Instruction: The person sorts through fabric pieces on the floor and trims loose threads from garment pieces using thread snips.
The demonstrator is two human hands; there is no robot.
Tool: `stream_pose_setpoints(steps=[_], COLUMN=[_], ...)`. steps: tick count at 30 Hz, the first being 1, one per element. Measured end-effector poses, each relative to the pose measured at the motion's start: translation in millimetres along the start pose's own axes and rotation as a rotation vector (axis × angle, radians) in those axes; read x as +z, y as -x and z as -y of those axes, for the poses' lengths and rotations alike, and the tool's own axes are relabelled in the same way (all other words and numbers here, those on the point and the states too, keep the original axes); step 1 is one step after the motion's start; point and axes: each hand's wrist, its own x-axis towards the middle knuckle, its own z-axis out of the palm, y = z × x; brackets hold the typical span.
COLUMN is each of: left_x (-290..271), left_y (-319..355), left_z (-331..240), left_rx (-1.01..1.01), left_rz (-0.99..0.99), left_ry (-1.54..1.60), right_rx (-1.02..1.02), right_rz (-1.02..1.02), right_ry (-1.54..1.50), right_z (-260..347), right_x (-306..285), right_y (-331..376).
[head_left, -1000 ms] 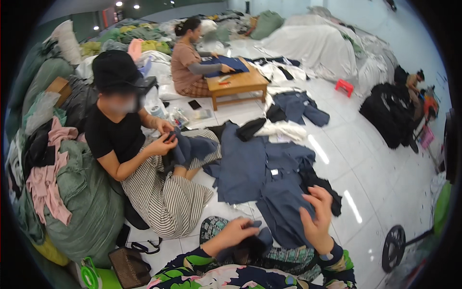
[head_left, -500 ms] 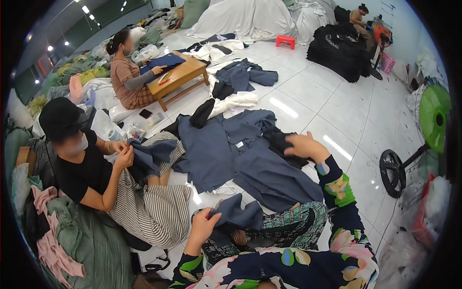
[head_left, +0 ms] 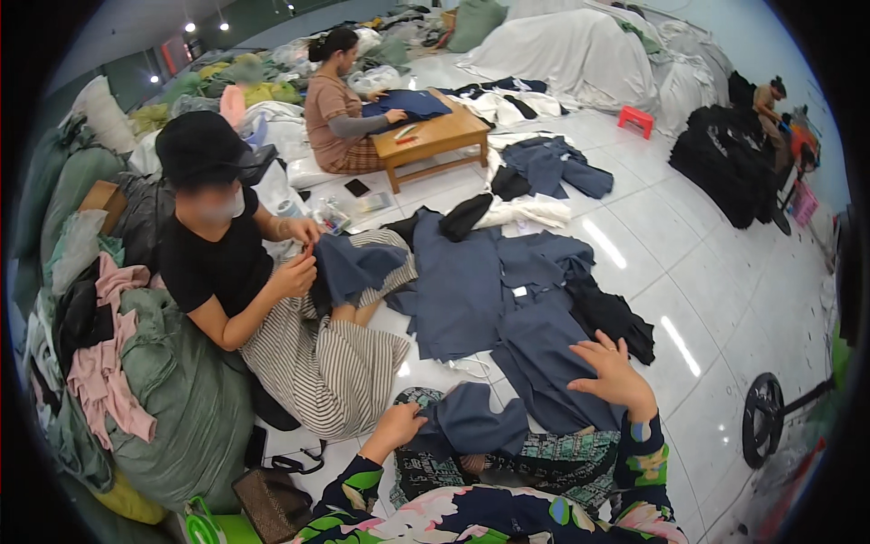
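White floor tiles (head_left: 725,299) carry heaps of clothing all around. On the person's lap lies a blue cloth (head_left: 471,422), bunched, and the left hand (head_left: 399,424) grips its left edge with fingers closed on the fabric. The right hand (head_left: 614,374) rests open, fingers spread, flat on a blue garment (head_left: 544,354) laid out on the floor just ahead of the knees; it holds nothing. Beside that garment lie a black piece (head_left: 612,313) and a larger spread of blue pieces (head_left: 471,281). To the left sits a person in a black top (head_left: 213,258) and striped skirt (head_left: 317,363), both hands on another blue cloth (head_left: 353,267), leaning against green sacks (head_left: 181,399). Farther back a second person sits at a low wooden desk (head_left: 435,138) with dark cloth on it. A red stool (head_left: 637,120) stands near white bundles (head_left: 571,45); a black fan (head_left: 763,419) stands at right.
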Motion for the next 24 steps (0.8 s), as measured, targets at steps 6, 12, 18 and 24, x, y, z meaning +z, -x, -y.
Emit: stream_pose_setpoints(steps=[6,12,18,24], left_x=[-13.1,-10.8,-23.9,-42.4], left_y=[-1.5,-12.9,-16.2,-22.4], left_z=[-31.3,-94.7,-108.2,-106.9], left_rx=[-0.008,0.143,0.202,0.244], left_rz=[0.125,0.157,0.250,0.214], left_ry=[0.664,0.921,0.959,1.023], right_rx=[0.040,0.024,-0.021,0.016], right_rz=[-0.042,-0.017,-0.236,-0.095], right_ry=[-0.524,-0.652,-0.750,-1.017], right_z=[42.2,74.7,73.2,90.0], right_x=[67.1,176.8,156.4,121.4], right_y=[-7.6,-20.5,-19.5,-5.1])
